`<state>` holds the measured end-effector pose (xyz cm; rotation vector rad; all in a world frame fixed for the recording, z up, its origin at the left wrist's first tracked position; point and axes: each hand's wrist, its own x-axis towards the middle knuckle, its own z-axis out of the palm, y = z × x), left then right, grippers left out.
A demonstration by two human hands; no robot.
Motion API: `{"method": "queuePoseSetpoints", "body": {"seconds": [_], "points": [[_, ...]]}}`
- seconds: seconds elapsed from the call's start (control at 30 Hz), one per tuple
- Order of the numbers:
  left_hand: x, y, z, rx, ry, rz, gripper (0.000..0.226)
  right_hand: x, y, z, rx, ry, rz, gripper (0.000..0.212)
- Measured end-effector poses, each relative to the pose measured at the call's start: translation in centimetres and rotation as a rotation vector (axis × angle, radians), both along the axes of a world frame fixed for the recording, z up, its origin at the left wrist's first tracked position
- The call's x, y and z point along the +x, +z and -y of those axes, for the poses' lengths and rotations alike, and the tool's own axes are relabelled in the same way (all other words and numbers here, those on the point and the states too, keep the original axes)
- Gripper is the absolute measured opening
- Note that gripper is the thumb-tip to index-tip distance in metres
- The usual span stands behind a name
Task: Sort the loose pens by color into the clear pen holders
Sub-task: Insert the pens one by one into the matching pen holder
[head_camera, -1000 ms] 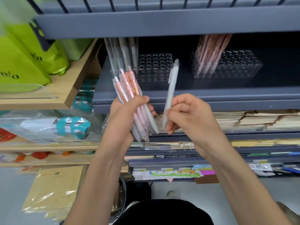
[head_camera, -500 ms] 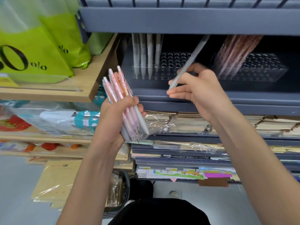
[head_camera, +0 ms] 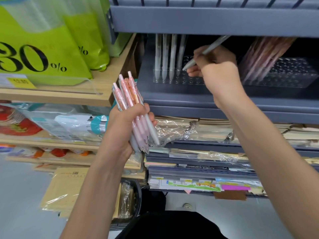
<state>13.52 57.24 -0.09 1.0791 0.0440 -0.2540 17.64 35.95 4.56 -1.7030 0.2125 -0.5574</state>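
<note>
Up and right of the left hand (head_camera: 127, 125), which grips the loose pens (head_camera: 127, 95), the right hand (head_camera: 215, 73) has lifted its pinched grey pen (head_camera: 204, 52) to the clear holder (head_camera: 188, 81) of grey pens (head_camera: 165, 57), so it looks nearly slotted.

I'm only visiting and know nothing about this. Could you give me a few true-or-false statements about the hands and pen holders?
1. The right hand holds one grey pen. True.
2. The left hand is empty. False: it grips a bundle of mostly pink pens.
3. The upright pens in the left holder are grey. True.
4. The right holder is empty. False: pink pens lean in it.
</note>
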Motion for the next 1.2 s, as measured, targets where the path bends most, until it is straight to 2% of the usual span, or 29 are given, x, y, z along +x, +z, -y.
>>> {"method": "queuePoseSetpoints", "body": {"seconds": [0.17, 0.37, 0.5, 0.57, 0.67, 0.83, 1.07, 1.2], "points": [[-0.2, -0.3, -0.5, 0.023, -0.001, 0.023, 0.019, 1.5, 0.6, -0.4, -0.240, -0.026, -0.046, 0.016], [-0.2, -0.6, -0.7, 0.022, 0.004, 0.011, 0.019, 2.2, 1.5, -0.9, -0.625, -0.066, -0.290, 0.035], [-0.2, -0.8, -0.7, 0.022, 0.014, -0.002, 0.017, 2.4, 2.1, -1.7, -0.780, -0.108, -0.347, 0.036], [-0.2, -0.8, -0.7, 0.027, 0.014, -0.002, 0.018, 2.5, 1.9, -2.1, -0.801, -0.135, -0.357, 0.037], [-0.1, -1.0, -0.8, 0.024, 0.010, -0.002, 0.016, 2.4, 1.1, -2.4, -0.710, -0.206, -0.336, 0.038], [-0.1, -1.0, -0.9, 0.012, 0.002, -0.013, 0.024, 2.0, 0.6, -2.3, -0.592, -0.236, -0.275, 0.017], [-0.4, -1.1, -0.7, 0.017, -0.026, -0.028, 0.030, 1.8, 0.3, -2.1, -0.681, -0.211, -0.299, 0.017], [-0.5, -1.1, -0.5, 0.022, -0.028, -0.037, 0.029, 1.9, 0.8, -2.2, -0.867, -0.195, -0.341, 0.024]]}}
